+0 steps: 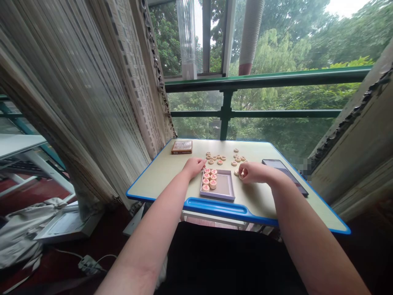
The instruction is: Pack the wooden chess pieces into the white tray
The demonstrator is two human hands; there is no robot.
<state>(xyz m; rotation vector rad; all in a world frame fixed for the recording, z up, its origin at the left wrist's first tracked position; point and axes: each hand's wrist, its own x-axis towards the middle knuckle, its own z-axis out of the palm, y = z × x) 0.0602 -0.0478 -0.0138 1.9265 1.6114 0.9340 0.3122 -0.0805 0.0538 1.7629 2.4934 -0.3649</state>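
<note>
Your right hand is low over the right of the desk, fingers bent down and drawn in at a round game piece; cannot tell whether they are clamped on it. Another piece lies just left of it. Your left hand is by the far left corner of the shallow box, fingers curled; cannot tell if they pinch anything. Red-marked pieces sit in two columns along the box's left side, the right part bare. Loose pieces scattered beyond the box. Flat case far left; dark tablet right.
</note>
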